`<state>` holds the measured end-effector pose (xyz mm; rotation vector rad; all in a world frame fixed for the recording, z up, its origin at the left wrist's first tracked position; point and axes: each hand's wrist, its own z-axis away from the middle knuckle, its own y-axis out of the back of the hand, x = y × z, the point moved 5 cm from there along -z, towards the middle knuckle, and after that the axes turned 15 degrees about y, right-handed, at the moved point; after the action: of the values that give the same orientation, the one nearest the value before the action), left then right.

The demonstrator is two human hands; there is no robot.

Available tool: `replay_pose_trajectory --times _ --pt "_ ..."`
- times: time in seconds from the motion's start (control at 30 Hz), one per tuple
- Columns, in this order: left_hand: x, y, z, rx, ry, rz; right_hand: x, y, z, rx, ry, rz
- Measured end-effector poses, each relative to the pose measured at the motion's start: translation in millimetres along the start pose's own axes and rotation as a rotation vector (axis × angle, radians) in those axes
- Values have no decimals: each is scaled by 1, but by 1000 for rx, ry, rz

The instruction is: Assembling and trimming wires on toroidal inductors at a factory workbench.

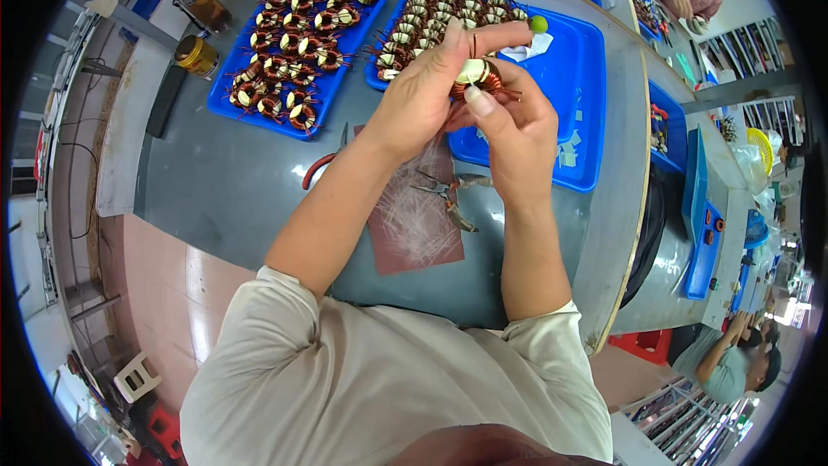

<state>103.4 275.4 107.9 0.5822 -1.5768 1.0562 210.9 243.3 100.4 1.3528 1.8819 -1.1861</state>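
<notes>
Between my two hands, above the middle of the table, is a copper-wound ring coil (493, 79) with a cream pad on its face and stiff wire ends sticking out. My left hand (418, 103) grips the coil from the left, its thumb raised and index finger stretched over the top. My right hand (528, 134) pinches the coil from the right, thumb against its near edge. Some of the coil is hidden by fingers. Below them lies a brown mat (390, 246) strewn with thin clear strands, with small pliers (453, 198) on it. Red-handled pliers (317, 170) show partly behind my left forearm.
A blue tray (343, 78) of similar coils stands at the left, another (373, 79) with coils in rows beside it. A blue tray (589, 103) at the right holds white scraps. A green ball (538, 24), a bottle (203, 4) and a yellow jar (198, 58) stand farther back. Other people sit at the right.
</notes>
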Motion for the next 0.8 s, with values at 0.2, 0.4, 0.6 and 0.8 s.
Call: replay_pose_trajectory --times 0.2,0.4,0.6,0.8 --pt "1 7 -2 -114 -36 129 -13 14 -3 15 162 183" --pt "19 19 7 22 -68 65 -24 9 -3 -14 121 134" --pt "19 23 4 -32 -85 33 -24 5 -3 -62 142 213" --pt "21 23 7 -16 -90 -4 -22 5 -1 -84 168 236"
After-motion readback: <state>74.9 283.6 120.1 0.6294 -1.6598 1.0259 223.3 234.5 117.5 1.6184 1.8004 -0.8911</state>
